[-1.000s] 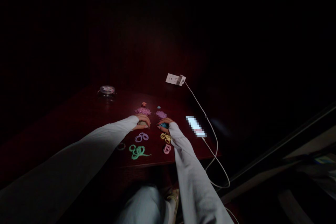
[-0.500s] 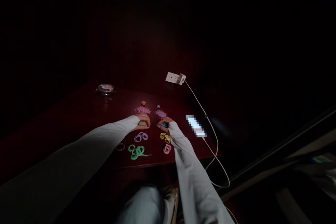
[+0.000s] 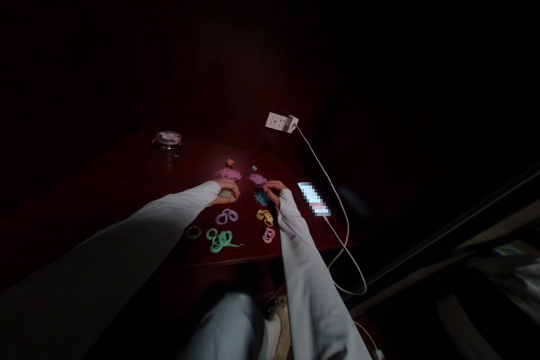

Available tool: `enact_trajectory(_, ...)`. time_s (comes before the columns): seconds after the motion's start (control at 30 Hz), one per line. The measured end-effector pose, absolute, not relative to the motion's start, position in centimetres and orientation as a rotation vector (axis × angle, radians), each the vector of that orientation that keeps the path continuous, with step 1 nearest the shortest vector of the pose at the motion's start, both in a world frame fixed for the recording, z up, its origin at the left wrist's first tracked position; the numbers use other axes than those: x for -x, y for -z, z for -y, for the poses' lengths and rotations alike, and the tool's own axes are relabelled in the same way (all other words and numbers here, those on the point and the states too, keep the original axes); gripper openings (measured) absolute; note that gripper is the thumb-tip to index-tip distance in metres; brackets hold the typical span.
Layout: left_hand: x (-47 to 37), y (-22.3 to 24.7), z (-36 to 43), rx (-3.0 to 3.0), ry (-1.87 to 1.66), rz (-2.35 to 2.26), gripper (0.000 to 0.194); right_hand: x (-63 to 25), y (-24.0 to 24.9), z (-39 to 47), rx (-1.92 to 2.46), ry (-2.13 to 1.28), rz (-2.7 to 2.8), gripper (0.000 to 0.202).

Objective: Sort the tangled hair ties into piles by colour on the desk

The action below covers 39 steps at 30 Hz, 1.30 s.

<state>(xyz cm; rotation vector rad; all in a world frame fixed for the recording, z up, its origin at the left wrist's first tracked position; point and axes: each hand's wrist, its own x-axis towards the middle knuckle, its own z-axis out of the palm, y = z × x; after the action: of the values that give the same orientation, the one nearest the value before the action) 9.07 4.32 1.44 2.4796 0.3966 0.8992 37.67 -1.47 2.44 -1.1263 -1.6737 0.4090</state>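
My left hand curls round a pile of small pale bands, which shows between thumb and fingers. My right hand is pinched, thumb and fingertip together, beside a blue pile of small bands; whatever it pinches is too small to make out. Just beyond it lies a purple pile, and past my left hand a pink pile. Nearer me are loose purple rings, yellow rings, pink rings, a green tangle of coiled rings and a dark ring.
A round clear container stands at the back left of the dark red table. Small orange bands and a small bluish ring lie farther back. At right, a lit phone is cabled to a wall socket.
My right hand has drawn off the blue pile, slightly right and away from me, uncovering it, and its fingertips have come together. My left hand stays round the pale pile.
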Motion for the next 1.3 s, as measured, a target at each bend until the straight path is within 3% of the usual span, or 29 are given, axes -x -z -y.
enact_trajectory(0.13, -8.9, -1.8, -3.8, -2.417, -0.98, -0.425, 0.023, -38.0, -2.1, 1.7, 1.16, -0.397, 1.635, 0.043)
enact_trajectory(0.3, -7.7, -4.8, -2.0, -2.332, -1.136, -0.615, 0.043, -37.9, -2.3, 3.1, 1.18, -0.286, 1.552, 0.052)
enact_trajectory(0.5, -4.4, -8.6, 4.6, -2.376, -1.303, -0.884, 0.039, -37.2, -2.7, 8.8, 1.104, -0.087, 1.417, 0.039)
enact_trajectory(0.67, -5.7, -3.6, 13.6, -2.537, -1.482, -1.281, 0.03, -36.1, -0.7, 15.2, 1.096, -0.042, 1.669, 0.026)
enact_trajectory(0.87, -9.5, 3.8, 17.4, -2.759, -1.547, -1.301, 0.043, -34.3, 1.1, 17.0, 1.087, 0.227, 1.765, 0.032)
enact_trajectory(1.1, -9.9, 5.5, 16.2, -2.81, -1.495, -1.304, 0.056, -33.8, 2.2, 16.7, 1.106, 0.272, 1.852, 0.031)
enact_trajectory(1.3, -10.3, 6.3, 16.4, -2.824, -1.442, -1.328, 0.054, -34.9, 2.1, 17.4, 1.095, 0.217, 1.899, 0.034)
